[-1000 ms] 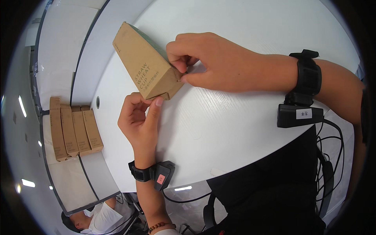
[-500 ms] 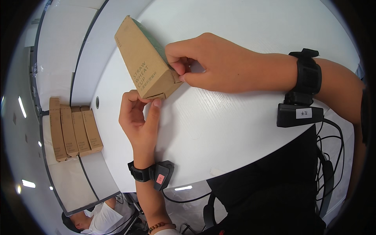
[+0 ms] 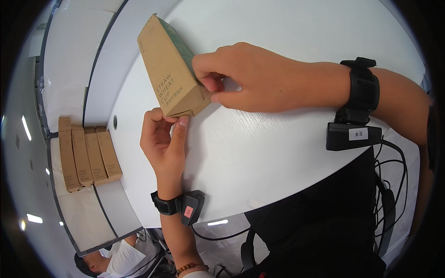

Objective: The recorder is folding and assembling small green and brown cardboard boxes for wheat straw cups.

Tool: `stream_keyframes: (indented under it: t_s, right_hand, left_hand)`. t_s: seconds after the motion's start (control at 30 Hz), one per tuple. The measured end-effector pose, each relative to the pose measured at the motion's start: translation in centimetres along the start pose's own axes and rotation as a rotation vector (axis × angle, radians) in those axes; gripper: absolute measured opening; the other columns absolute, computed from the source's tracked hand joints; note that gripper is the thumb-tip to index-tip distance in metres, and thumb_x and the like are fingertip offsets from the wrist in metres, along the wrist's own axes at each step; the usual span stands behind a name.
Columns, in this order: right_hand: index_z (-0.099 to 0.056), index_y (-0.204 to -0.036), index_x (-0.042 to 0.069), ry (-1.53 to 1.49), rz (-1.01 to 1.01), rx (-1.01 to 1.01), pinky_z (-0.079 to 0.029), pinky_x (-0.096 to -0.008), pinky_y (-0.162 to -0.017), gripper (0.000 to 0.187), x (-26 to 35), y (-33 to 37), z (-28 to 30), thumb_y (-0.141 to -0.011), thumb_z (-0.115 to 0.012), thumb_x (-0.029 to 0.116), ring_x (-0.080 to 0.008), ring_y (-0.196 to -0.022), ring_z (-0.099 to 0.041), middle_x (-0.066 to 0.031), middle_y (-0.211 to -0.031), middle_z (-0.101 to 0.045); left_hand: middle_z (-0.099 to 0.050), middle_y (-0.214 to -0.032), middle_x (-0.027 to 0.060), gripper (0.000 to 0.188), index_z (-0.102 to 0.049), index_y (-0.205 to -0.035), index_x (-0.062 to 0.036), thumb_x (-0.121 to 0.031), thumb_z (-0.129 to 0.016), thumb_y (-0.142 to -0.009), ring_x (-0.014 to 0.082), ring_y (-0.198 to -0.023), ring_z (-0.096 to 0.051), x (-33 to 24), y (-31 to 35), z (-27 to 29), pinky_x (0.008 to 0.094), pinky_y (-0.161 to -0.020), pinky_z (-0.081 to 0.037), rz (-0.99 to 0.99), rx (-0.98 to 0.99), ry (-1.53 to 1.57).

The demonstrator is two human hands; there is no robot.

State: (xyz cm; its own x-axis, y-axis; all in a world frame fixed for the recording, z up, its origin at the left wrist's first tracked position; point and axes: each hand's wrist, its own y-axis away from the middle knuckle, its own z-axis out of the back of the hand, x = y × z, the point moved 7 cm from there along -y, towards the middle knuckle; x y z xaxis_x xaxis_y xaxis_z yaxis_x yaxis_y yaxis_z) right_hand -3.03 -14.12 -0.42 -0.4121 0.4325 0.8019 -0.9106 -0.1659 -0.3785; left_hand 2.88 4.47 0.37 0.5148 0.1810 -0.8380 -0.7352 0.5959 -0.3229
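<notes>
A long tan cardboard box (image 3: pixel 169 67) with a green side lies slanted on the white table, its near end toward me. At that end's lower left corner, my left hand (image 3: pixel 163 136) is closed, thumb and bent fingers pinching the edge by a folded flap. From the right, my right hand (image 3: pixel 238 76) grips the box near its right edge, fingers curled against the side and thumb at the end's corner. What lies under the right fingertips is hidden. The end panel looks nearly closed, with a small gap at the flap by my left thumb.
Several similar tan boxes (image 3: pixel 90 155) stand in a row at the left by the partition (image 3: pixel 76 217). The white table (image 3: pixel 273 153) curves along its near edge. Black wrist devices (image 3: pixel 361 92) trail cables. Another person (image 3: pixel 123 259) sits at the lower left.
My right hand has shifted slightly left and its fingers have turned a little along the box. The box has tilted slightly. My left hand keeps its pinch on the corner.
</notes>
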Motion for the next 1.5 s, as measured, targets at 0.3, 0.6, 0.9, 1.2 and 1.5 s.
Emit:
stream_keyframes:
  t_s: [0.3,0.6,0.9,1.2,1.5]
  right_hand:
    - [-0.048,-0.091,0.007,0.085,0.047,0.062,-0.046,-0.0380,-0.076,0.013,0.8,0.2,-0.5,-0.086,-0.060,0.003,-0.0237,-0.088,-0.054,-0.0063,-0.087,-0.058]
    - [-0.052,-0.088,0.005,0.044,0.108,-0.023,-0.046,-0.0429,-0.067,0.005,0.4,0.2,-0.5,-0.085,-0.056,0.003,-0.0311,-0.077,-0.061,-0.0139,-0.077,-0.060]
    - [-0.054,-0.096,0.007,0.099,0.055,0.085,-0.045,-0.0386,-0.076,0.011,1.1,0.7,-0.5,-0.088,-0.061,0.007,-0.0254,-0.091,-0.056,-0.0090,-0.093,-0.059]
    - [-0.059,-0.102,0.008,0.152,0.190,0.027,-0.047,-0.0431,-0.084,0.019,0.5,0.6,-1.3,-0.083,-0.060,0.011,-0.0301,-0.103,-0.059,-0.0153,-0.100,-0.061]
    - [-0.059,-0.106,0.007,0.204,0.215,0.068,-0.047,-0.0425,-0.086,0.021,0.1,0.8,-1.2,-0.086,-0.058,0.012,-0.0292,-0.103,-0.057,-0.0138,-0.096,-0.062]
  left_hand:
    - [-0.056,-0.092,-0.0003,0.016,-0.052,-0.097,-0.0038,0.005,-0.064,-0.093,0.0075,-0.084,-0.054,0.4,0.1,0.3,0.0226,-0.075,-0.045,0.054,-0.025,0.002]
    - [-0.055,-0.095,0.0027,0.019,-0.049,-0.098,-0.0032,0.008,-0.062,-0.091,0.0132,-0.090,-0.056,0.0,-0.2,-0.2,0.0306,-0.087,-0.048,0.048,0.003,0.013]
    - [-0.042,-0.143,0.0148,0.082,-0.032,-0.149,-0.0079,-0.009,-0.079,-0.082,0.0251,-0.124,-0.051,-1.5,-0.5,-0.2,0.0406,-0.098,-0.048,-0.048,-0.098,-0.126]
    - [-0.020,-0.159,0.0157,0.076,-0.046,-0.145,-0.0157,-0.016,-0.084,-0.079,0.0303,-0.146,-0.031,-1.0,-0.8,0.5,0.0461,-0.106,-0.046,-0.050,-0.164,-0.336]
    - [-0.051,-0.131,0.0139,0.066,-0.044,-0.136,-0.0075,-0.008,-0.080,-0.080,0.0238,-0.118,-0.055,0.8,-1.4,2.0,0.0383,-0.099,-0.050,0.065,-0.316,-0.231]
